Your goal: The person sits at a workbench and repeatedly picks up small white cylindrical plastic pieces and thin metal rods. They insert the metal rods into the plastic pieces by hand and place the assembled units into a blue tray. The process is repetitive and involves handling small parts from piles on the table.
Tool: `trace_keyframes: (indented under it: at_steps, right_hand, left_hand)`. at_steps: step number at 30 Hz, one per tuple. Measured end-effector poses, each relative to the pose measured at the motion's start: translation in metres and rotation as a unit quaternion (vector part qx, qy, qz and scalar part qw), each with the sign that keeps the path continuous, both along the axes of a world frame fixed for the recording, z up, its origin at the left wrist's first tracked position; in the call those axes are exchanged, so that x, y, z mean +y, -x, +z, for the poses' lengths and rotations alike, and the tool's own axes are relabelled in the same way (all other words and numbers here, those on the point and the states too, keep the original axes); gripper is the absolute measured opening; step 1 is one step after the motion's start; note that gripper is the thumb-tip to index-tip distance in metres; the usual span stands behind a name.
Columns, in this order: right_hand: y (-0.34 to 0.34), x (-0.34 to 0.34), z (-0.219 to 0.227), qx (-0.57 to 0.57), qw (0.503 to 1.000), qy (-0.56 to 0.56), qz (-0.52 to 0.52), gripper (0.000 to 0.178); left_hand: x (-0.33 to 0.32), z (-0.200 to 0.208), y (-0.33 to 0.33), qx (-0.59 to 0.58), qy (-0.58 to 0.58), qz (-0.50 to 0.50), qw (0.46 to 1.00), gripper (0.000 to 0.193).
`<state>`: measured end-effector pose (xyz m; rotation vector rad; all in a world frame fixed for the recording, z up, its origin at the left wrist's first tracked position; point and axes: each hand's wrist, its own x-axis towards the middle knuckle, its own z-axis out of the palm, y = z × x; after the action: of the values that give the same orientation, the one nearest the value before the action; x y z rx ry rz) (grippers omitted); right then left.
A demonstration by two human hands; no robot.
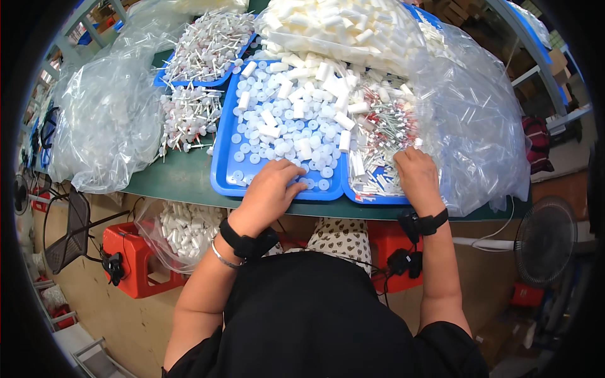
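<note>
The left grip (272, 189) is half curled over the front of the left blue tray (222, 165), thumb and fingertips down by the translucent discs (254, 158); from here I can't tell whether it pinches one. The right grip (417, 176) bends over the right blue tray (384, 200), near its thin white sticks (372, 184); whether it has hold of one, I can't tell either.

Below is a tan floor (148, 321), with a red stool (135, 280) to the left and a fan (545, 236) to the right. The trays sit on a dark green table (176, 181), a big bag of white cylinders (346, 28) across the back.

The nearest sticks lie at mixed slants. Most discs show a round face upward. Along the left tray's right wall, one white cylinder (345, 141) has its long axis running away from the person; farther back, red-tipped pins (396, 120) splay every way.

The right fingertips are hard to make out, the clear bag (472, 126) covers the right tray's far side, and the room's edges are cut off in black.
</note>
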<state>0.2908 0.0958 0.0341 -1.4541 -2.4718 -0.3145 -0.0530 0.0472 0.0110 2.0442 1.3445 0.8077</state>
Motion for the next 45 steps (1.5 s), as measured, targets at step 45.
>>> trace_keyframes:
  at_steps: [45]
  right_hand:
    - [0.094, -0.074, 0.030, 0.491, 0.839, 0.223, 0.070, 0.008]
  left_hand:
    - [-0.026, -0.006, -0.042, -0.675, 0.450, 0.021, 0.584, 0.025]
